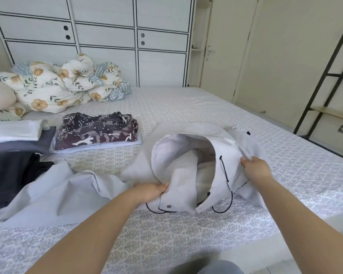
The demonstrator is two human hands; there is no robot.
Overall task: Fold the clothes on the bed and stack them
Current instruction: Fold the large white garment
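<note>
Two hands (152, 191) (255, 169), pinching hooded jacket (182, 175)

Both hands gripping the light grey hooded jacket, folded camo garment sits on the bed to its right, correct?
Not quite. The head view shows the folded camo garment to the left of the light grey hooded jacket, farther up the bed, not to its right. The rest holds: the left hand and right hand both keep a grip on the jacket's edges near the hood opening.

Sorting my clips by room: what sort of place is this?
Most likely a bedroom: a bed with a patterned grey-white sheet, a crumpled floral duvet at its head, and white panelled wardrobe doors behind.
</note>
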